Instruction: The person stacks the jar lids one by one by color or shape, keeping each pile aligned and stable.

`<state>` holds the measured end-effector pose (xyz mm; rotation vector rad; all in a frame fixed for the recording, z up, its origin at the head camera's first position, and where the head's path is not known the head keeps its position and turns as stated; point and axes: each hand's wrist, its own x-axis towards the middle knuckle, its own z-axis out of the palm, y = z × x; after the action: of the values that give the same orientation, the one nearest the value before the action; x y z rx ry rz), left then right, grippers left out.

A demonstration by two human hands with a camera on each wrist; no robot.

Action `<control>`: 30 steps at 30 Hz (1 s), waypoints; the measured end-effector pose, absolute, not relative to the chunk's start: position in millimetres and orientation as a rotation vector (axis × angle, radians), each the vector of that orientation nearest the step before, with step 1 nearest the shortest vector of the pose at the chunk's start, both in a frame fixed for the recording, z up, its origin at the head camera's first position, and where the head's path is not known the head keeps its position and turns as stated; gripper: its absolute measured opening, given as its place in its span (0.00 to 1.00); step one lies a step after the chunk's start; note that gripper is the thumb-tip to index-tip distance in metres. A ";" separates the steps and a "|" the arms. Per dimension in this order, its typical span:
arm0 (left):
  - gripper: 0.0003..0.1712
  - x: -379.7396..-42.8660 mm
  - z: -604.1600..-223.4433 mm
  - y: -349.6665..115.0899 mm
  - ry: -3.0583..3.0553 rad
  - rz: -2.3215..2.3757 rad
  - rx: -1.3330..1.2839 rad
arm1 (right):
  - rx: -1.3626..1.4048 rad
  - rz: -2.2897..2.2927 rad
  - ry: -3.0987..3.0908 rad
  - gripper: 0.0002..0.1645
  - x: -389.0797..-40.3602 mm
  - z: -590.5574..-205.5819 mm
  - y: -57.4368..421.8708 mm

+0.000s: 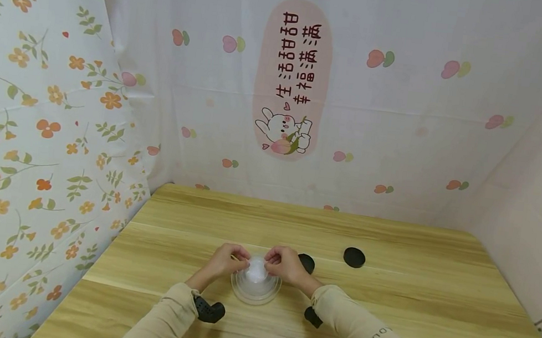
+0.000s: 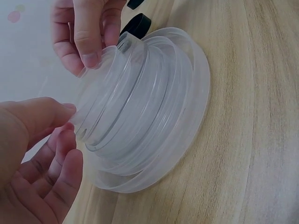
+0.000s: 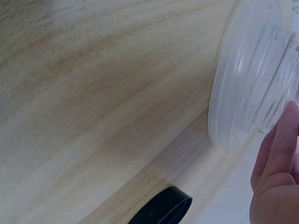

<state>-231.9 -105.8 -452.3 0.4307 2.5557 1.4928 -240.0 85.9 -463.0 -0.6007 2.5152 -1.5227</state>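
Note:
A tiered stack of clear, round plastic pieces (image 1: 255,291) stands on the wooden table, widest at the bottom and narrowing upward. Whether they are lids or shallow containers I cannot tell. My left hand (image 1: 224,263) pinches the rim of the small top piece (image 2: 100,88) between thumb and fingers from the left. On the opposite side, my right hand (image 1: 288,267) pinches the same rim, thumb in front. In the right wrist view, the fingers (image 3: 282,140) meet the stack's narrow end, partly cut off by the frame edge.
A black round lid-like disc (image 1: 306,263) lies just behind my right hand, partly covered by it. Farther right and back lies another black disc (image 1: 354,257). The wooden table (image 1: 417,297) ends at a patterned cloth (image 1: 198,99) behind and at the left.

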 end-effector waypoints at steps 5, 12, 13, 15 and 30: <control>0.08 -232.3 -454.2 -106.6 2.542 1.494 0.431 | -0.614 -1.510 2.520 0.04 -240.6 -463.7 85.9; 0.09 -234.2 -457.7 -107.4 2.531 1.518 0.426 | -0.629 -1.507 2.524 0.04 -240.4 -463.7 86.6; 0.09 -234.3 -457.7 -107.3 2.532 1.520 0.426 | -0.631 -1.507 2.523 0.04 -240.3 -463.5 86.7; 0.09 -234.4 -457.5 -107.3 2.532 1.528 0.427 | -0.623 -1.511 2.517 0.04 -240.1 -462.8 86.7; 0.11 -231.5 -455.7 -108.0 2.488 1.618 0.450 | -0.579 -1.544 2.504 0.04 -238.9 -459.8 93.1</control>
<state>-231.5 -108.0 -455.7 0.4496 2.4876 1.6183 -238.9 93.1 -459.8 -0.5794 2.5043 -1.5440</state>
